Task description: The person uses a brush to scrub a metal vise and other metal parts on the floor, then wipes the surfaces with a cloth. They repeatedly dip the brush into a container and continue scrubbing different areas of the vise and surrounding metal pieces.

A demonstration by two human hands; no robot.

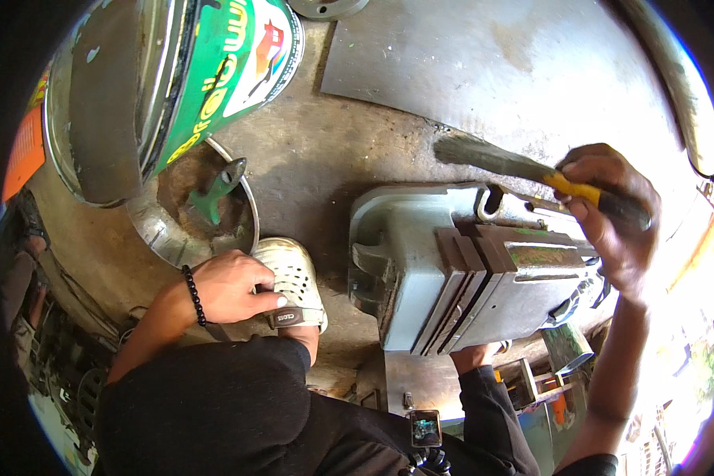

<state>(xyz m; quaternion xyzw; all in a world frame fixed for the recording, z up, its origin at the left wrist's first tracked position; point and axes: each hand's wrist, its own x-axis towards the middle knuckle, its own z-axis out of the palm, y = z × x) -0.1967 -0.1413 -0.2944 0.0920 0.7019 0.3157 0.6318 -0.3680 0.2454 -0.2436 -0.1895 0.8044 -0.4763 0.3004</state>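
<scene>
A right hand pinches the yellow and black handle of a brush between thumb and fingers, closed firmly around it. The bristles point left, away from the grip; whether they touch anything beneath is hard to tell. Just below and left of the grip stands a pale blue-grey bench vise, with green patches on its dark top. Above the grip lies a flat metal sheet. Further left, near a white clog, is the left hand, wearing a beaded bracelet and apparently holding nothing. Beyond it sits a round metal pan with a green-handled brush inside. Farthest left of the grip is a big green paint can.

The step in hand seems to be brushing the vise. The next stroke would call for a steady hold and bristles laid flat on its surface.
</scene>
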